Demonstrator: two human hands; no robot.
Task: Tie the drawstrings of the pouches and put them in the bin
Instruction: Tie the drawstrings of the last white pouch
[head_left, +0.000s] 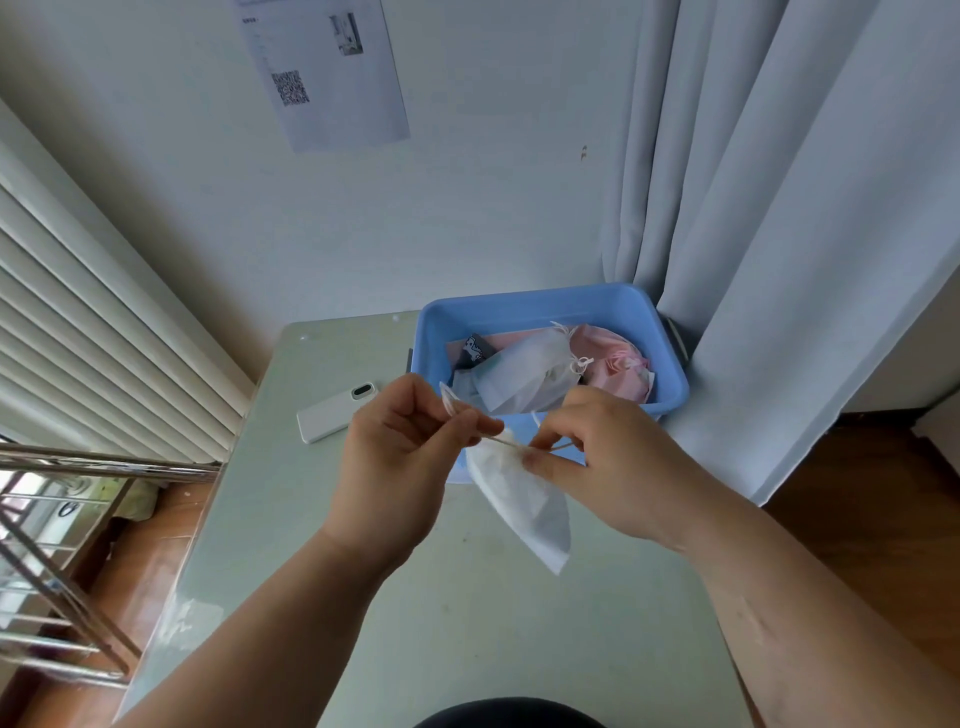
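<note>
I judge the pouch (524, 506) to weigh next to nothing. It is thin, limp cloth that will fold or swing at the least tug, so I would not take it by the body. The places to hold are the gathered neck and the drawstring (511, 442) itself. That cord is fine and looks smooth, so I expect it could slide out of a loose pinch and wants firm fingertip pressure close to the knot. The left hand (400, 457) pinches one run of the cord between thumb and forefinger and draws it out to the side. The right hand (597, 462) pinches at the neck, where the cord meets the cloth. The pouch hangs between them, above the surface (467, 623) and just in front of the blue bin (670, 384), which already holds white and pink pouches. It is white, faintly see-through and creased, puckered at the top, with one lower corner pointing down.
</note>
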